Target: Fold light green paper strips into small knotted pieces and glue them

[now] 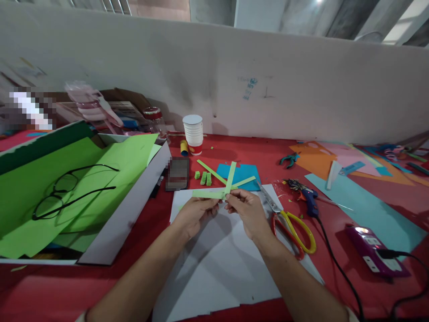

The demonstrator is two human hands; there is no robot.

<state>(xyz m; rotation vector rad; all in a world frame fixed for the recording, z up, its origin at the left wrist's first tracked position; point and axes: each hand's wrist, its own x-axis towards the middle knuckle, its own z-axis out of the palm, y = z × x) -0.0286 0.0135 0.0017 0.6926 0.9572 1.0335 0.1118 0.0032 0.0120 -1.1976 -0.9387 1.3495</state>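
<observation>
Light green paper strips (pixel 229 180) meet at a crossing point between my hands, above a sheet of white paper (pixel 214 264). My left hand (pixel 197 213) is closed on the strip that runs out to the left. My right hand (pixel 246 209) pinches the strips close to where they cross. Two other green strips slant behind, one to the upper left and one to the right; whether they are joined to the held ones I cannot tell. Small folded green paper pieces (pixel 206 179) lie just beyond, beside a blue paper piece (pixel 246 172).
Scissors (pixel 288 228) lie right of my right hand. Farther right are a glue gun (pixel 310 201), a purple power strip (pixel 375 252) with cords, pliers (pixel 288 160) and coloured sheets. A box (pixel 134 210) with green paper and glasses (pixel 60 192) stands left; stacked paper cups (pixel 193 134) stand behind.
</observation>
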